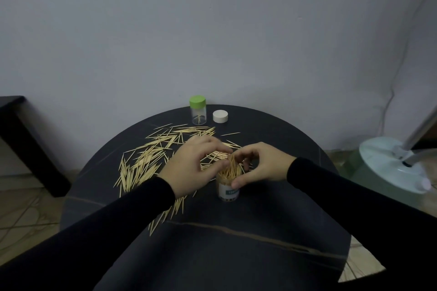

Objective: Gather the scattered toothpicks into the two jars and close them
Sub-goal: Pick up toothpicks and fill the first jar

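The labelled jar [229, 190] looks nearly full; the right hand [262, 166] grips it, the left hand [192, 168] pinches toothpicks [230, 168] into it. Many loose toothpicks [142, 165] and both closings remain.

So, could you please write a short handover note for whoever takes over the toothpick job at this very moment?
Left hand: fingers curled at the bundle of toothpicks standing in the open labelled jar; exact grip unclear.
Right hand: holds that jar at its rim.
Clear jar with green lid: closed, far side of the round dark table, nearly empty.
White round lid: off, beside it.
Done: labelled jar looks nearly full.
Left: many scattered wooden toothpicks; fill the green-lidded jar, cap the labelled jar.
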### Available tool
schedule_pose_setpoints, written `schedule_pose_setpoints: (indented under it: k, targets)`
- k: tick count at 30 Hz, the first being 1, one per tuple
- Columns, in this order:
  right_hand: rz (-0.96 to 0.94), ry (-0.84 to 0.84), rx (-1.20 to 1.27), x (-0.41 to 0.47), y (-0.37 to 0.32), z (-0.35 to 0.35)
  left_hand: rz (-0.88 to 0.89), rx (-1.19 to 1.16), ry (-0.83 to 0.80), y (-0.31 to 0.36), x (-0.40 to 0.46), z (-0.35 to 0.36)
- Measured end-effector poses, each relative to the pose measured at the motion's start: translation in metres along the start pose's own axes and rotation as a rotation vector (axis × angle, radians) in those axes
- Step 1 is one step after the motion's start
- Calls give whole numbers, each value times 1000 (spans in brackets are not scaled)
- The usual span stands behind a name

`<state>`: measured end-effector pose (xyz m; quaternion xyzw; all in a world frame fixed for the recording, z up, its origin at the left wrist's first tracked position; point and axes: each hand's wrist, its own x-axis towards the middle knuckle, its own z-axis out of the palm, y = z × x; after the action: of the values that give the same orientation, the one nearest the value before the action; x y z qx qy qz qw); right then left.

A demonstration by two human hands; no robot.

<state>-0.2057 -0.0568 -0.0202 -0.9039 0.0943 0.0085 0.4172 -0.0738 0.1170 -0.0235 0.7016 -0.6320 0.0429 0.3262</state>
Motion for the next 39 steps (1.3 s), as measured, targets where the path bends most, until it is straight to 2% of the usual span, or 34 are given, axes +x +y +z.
schedule_pose_setpoints:
  k: [5,7,11,14,19,25,35,39]
  targets:
    - [-52,18,31,-1,1,1,212,213,-104,9,-5,1]
    - [-43,6,14,-1,2,1,274,291,-84,7,-7,2]
    - [-37,-1,23,-1,2,0,348,286,-1,2,-7,2]
    - [-34,0,40,-1,2,1,270,223,69,-1,-8,1]
    - [-18,-2,32,-1,1,0,56,133,-22,2,-7,0]
    - [-34,-4,47,1,2,0,250,136,61,2,-8,-1]
    - [-35,5,35,0,2,2,235,196,84,-2,-8,4]
    - [-68,15,42,0,3,3,294,320,-11,-8,-9,8]
